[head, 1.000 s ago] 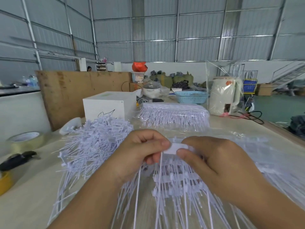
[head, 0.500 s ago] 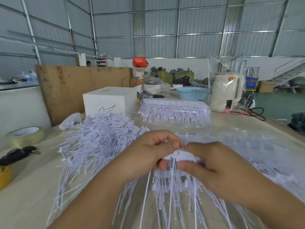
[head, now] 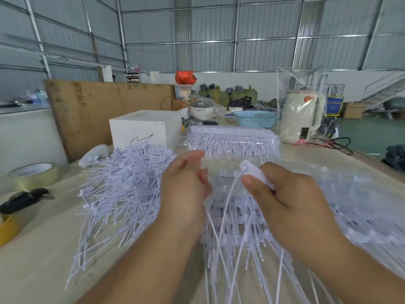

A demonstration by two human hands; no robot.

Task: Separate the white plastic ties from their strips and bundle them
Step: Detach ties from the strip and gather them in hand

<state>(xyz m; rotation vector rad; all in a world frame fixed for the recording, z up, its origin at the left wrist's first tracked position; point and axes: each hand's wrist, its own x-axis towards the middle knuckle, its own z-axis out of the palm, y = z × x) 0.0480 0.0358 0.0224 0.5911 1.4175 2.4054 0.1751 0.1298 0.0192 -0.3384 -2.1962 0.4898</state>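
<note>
Right hand [head: 282, 194] pinching white tie tag [head: 255, 173], tail dangling over tie strips [head: 238, 224] on table [head: 39, 266]. Left hand [head: 186, 183] blurred, grip unclear. Loose tie pile [head: 122, 181] just left.

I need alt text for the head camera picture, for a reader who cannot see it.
A person's right hand pinches white plastic ties above a strip, while the left hand hovers beside it, blurred. A pile of loose ties lies left on the table.
</note>
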